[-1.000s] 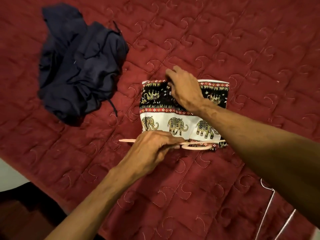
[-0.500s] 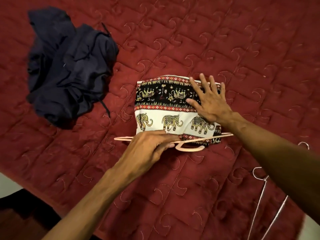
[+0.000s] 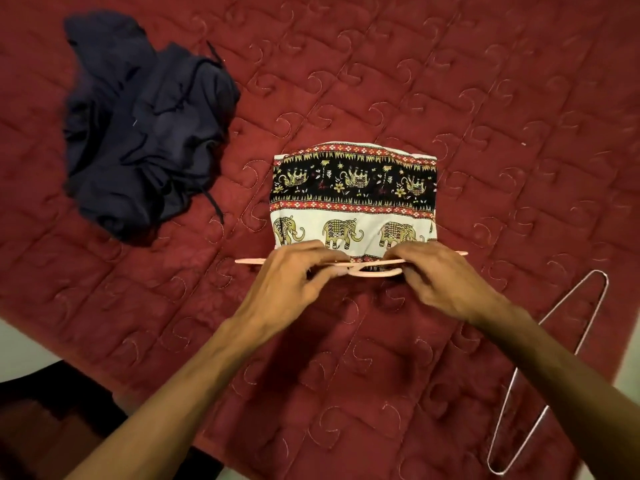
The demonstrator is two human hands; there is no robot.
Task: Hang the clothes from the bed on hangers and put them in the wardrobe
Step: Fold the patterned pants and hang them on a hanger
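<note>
A folded elephant-print garment (image 3: 353, 195), black and white with red bands, lies flat on the red quilted bed (image 3: 450, 81). A pink plastic hanger (image 3: 374, 268) lies along the garment's near edge. My left hand (image 3: 291, 282) grips the hanger left of its hook. My right hand (image 3: 440, 282) grips the hanger and the cloth's near edge on the right side. A crumpled dark navy garment (image 3: 145, 126) lies at the upper left of the bed.
A wire hanger (image 3: 540, 368) lies on the bed at the lower right, near the edge. The bed's near edge runs diagonally along the lower left, with pale floor (image 3: 24, 348) and a dark object below it.
My right hand left the top of the printed garment and came down to its near edge at the hanger. The left hand stayed on the hanger.
</note>
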